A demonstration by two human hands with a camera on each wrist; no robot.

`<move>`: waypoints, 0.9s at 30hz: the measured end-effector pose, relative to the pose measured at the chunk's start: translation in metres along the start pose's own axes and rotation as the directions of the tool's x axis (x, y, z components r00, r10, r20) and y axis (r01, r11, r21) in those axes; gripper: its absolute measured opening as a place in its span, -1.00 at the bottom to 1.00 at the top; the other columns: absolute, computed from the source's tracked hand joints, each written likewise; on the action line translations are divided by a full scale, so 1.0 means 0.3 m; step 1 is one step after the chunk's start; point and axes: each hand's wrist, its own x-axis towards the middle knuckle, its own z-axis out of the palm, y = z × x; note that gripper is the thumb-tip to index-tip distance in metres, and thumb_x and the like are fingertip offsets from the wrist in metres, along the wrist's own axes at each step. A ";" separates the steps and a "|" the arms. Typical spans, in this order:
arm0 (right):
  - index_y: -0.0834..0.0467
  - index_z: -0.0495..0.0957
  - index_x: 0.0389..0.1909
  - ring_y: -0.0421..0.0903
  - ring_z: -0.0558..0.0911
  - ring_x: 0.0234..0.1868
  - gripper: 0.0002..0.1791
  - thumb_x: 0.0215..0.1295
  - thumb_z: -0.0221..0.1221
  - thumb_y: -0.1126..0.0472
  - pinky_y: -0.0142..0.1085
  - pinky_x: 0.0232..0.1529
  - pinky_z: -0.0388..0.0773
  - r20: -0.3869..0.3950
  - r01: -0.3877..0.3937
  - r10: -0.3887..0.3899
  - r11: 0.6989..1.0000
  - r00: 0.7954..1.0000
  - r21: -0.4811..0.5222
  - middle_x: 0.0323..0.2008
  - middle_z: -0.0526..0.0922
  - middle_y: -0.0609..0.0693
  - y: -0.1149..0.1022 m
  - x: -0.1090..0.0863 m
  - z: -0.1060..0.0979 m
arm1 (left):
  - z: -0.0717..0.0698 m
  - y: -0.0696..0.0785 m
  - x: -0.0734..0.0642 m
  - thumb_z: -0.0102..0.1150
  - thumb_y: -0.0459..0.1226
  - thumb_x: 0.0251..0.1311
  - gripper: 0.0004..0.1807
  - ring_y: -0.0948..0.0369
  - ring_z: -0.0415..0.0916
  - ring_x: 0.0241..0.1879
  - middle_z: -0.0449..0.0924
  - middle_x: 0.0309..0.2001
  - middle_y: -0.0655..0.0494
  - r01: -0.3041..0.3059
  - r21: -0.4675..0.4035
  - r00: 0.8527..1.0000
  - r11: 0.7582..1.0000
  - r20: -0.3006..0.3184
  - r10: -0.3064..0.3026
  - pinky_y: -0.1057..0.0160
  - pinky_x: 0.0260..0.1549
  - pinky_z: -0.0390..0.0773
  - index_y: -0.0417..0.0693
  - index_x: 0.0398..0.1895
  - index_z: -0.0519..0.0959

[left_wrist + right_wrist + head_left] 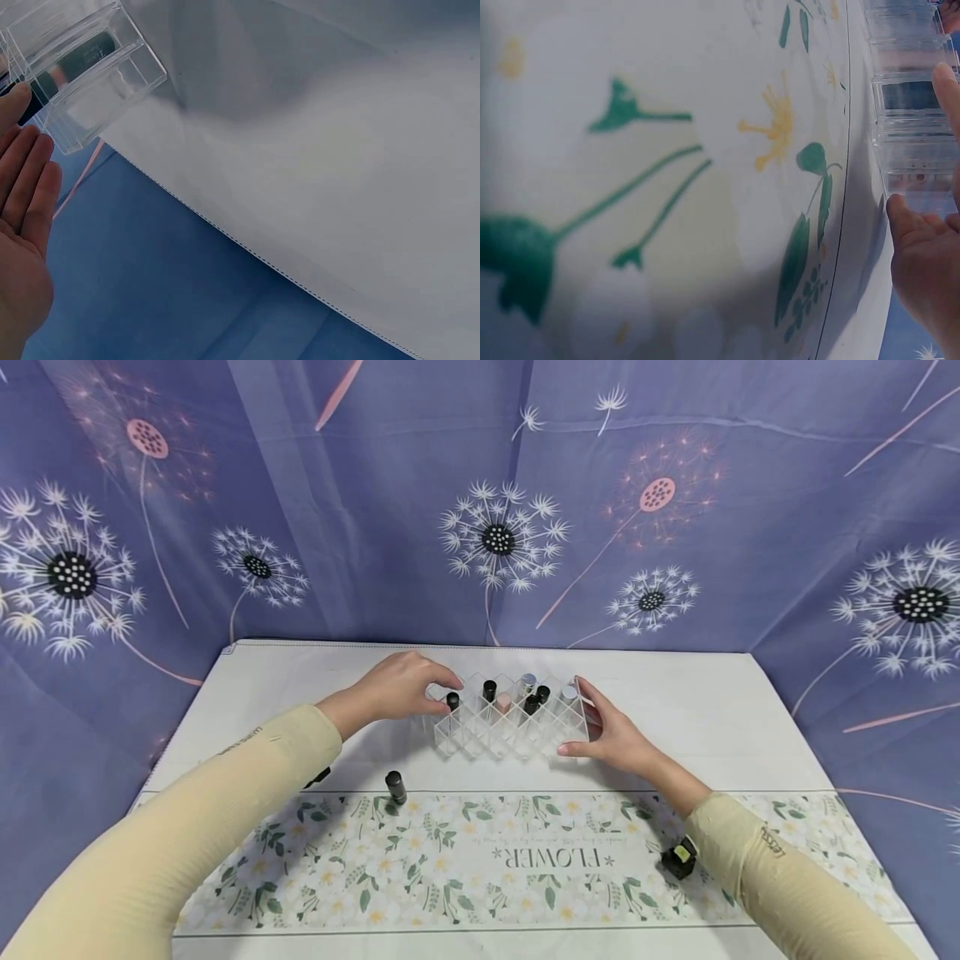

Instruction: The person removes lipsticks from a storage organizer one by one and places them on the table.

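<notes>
flanking a clear, diamond-celled rack [497,745]: right hand [613,732] clamped on its end, left hand [401,685] at a black cylinder [452,701], pinch unclear.

A clear plastic lattice organizer [487,746], a black cylindrical tube [452,701] in its left end, sits on a white-covered table [675,710] between left hand [401,685] and right hand [613,733], behind a loose dark cylindrical tube [395,787], before a purple fabric curtain [375,527]

a curtained-off nook over my remote feed, home or studio I can't tell, dandelion curtain [405,527] round three sides, white cloth [697,718], flowered band [555,893] across it
</notes>
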 end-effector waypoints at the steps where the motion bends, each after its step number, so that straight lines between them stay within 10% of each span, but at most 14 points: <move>1: 0.19 -0.27 0.75 0.34 0.14 0.65 0.36 0.20 0.55 0.34 0.01 0.55 0.25 -0.001 -0.001 0.001 1.000 1.000 -0.001 0.72 -0.13 0.28 0.000 0.000 0.000 | 0.001 -0.001 0.001 0.57 -0.19 0.20 -0.60 0.09 0.76 0.07 0.82 0.07 0.14 0.001 0.001 1.000 1.000 0.000 -0.001 -0.02 0.15 0.68 -0.01 0.12 0.81; 27: 0.17 -0.28 0.76 0.34 0.14 0.65 0.36 0.21 0.54 0.37 0.00 0.53 0.29 0.007 0.003 -0.004 1.000 1.000 0.030 0.73 -0.15 0.27 0.006 0.001 0.002 | 0.012 0.002 0.018 0.53 -0.27 0.25 -0.74 0.18 0.79 -0.04 0.85 -0.04 0.17 -0.011 0.009 1.000 1.000 -0.005 0.011 0.03 0.01 0.74 0.00 0.01 0.84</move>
